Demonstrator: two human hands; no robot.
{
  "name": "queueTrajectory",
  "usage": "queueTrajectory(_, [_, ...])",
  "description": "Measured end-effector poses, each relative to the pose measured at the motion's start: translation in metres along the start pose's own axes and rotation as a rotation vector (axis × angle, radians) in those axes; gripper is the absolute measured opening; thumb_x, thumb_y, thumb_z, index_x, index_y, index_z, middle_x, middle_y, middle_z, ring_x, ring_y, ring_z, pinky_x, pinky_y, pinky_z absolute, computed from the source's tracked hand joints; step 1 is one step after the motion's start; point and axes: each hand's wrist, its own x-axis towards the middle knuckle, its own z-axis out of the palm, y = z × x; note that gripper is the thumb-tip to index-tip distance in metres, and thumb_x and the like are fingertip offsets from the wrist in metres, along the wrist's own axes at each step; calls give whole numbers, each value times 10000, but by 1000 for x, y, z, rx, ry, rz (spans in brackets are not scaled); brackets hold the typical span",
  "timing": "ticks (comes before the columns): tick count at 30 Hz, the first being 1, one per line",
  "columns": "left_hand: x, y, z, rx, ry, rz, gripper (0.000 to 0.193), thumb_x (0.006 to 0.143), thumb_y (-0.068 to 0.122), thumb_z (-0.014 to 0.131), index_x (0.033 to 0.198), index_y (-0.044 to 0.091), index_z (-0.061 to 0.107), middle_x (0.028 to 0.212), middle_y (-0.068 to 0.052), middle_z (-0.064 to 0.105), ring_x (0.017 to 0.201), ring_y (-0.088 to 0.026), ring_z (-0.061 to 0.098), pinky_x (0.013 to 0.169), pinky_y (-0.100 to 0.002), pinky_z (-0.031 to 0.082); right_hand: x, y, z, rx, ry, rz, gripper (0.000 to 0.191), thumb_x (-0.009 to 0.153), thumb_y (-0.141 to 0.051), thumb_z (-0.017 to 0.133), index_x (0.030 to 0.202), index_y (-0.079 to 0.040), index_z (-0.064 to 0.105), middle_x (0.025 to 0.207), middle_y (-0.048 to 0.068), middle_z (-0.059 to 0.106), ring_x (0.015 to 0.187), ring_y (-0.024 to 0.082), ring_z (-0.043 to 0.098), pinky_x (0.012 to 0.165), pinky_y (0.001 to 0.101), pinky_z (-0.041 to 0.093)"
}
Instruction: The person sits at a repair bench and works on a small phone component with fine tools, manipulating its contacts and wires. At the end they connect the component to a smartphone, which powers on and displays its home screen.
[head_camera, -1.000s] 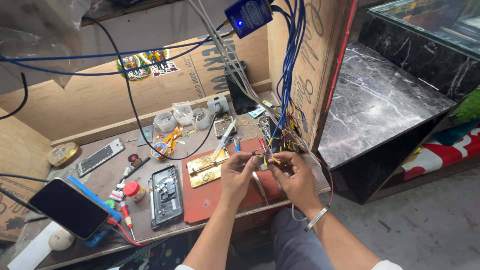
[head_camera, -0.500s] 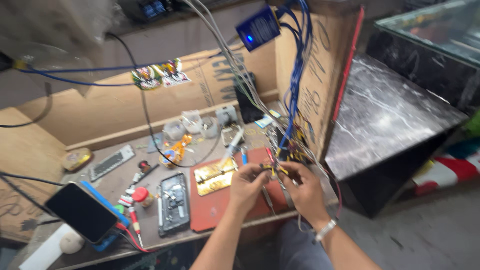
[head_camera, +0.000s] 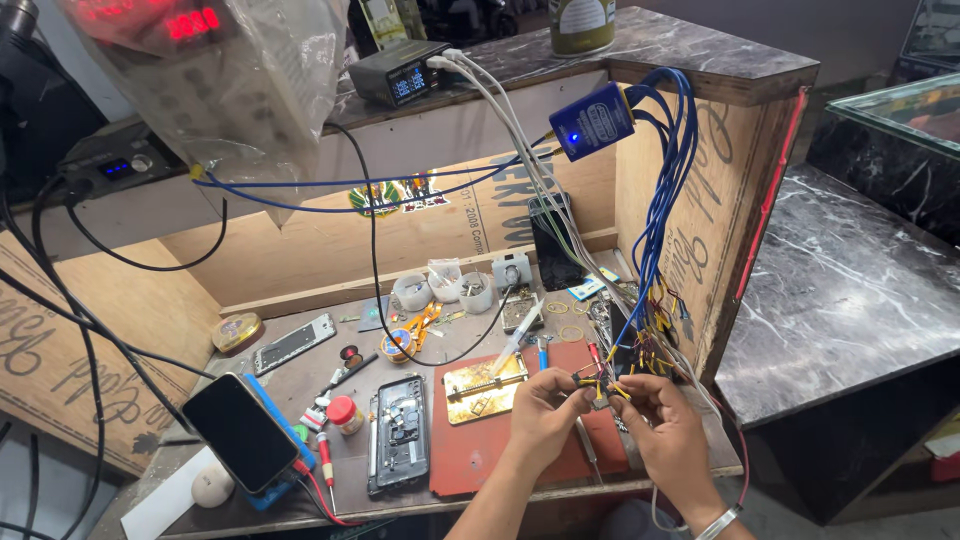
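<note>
Left hand (head_camera: 545, 418) and right hand (head_camera: 668, 432), each grip closed on yellow-tipped connectors (head_camera: 598, 384); red mat (head_camera: 480, 455), opened phone (head_camera: 400, 432), and hanging blue wires (head_camera: 655, 230) crowd the counter (head_camera: 300, 385).

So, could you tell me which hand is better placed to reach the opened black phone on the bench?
Left hand: it is nearer the opened black phone; the right hand sits farther away.

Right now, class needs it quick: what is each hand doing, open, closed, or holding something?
Left hand: closed, pinching the yellow-tipped connectors.
Right hand: closed, pinching the same connector bundle from the other side.
</note>
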Motion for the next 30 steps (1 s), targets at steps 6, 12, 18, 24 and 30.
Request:
queueTrajectory(6, [-1,6,1,17,-6,6,123,915,32,773,898,1,655,846,-38,715,775,-78,663,677,-233,525,0,-6,0,12,-10,17,302,886,-54,736,1172,-12,651,1021,56,736,911,99,693,809,251,562])
queueTrajectory(12, [0,10,2,16,-13,19,134,921,26,771,890,-4,644,859,-36,694,789,-87,667,692,-243,533,2,-10,1,12,-14,23,296,892,-46,728,1175,-12,649,1028,53,732,919,93,690,819,248,563])
queueTrajectory(18, [0,2,4,-28,1,-1,127,911,-2,745,876,7,624,853,-36,683,773,-100,666,684,-249,534,0,-11,-1,66,-18,35,279,896,-42,731,1162,-16,651,1005,38,726,902,80,674,796,241,551])
queueTrajectory(24, [-2,0,6,-32,-8,24,139,909,-23,743,872,2,612,848,-43,682,777,-100,654,690,-253,530,-2,-20,-6,52,-37,62,251,903,-50,733,1144,-21,669,944,27,729,852,75,672,760,241,558])
queueTrajectory(30, [-4,5,9,-55,-14,33,143,902,-32,746,871,2,611,857,-43,680,788,-101,656,698,-256,532,-5,-30,-7,63,-49,50,247,902,-53,736,1137,-21,669,943,19,740,851,72,682,762,239,566])
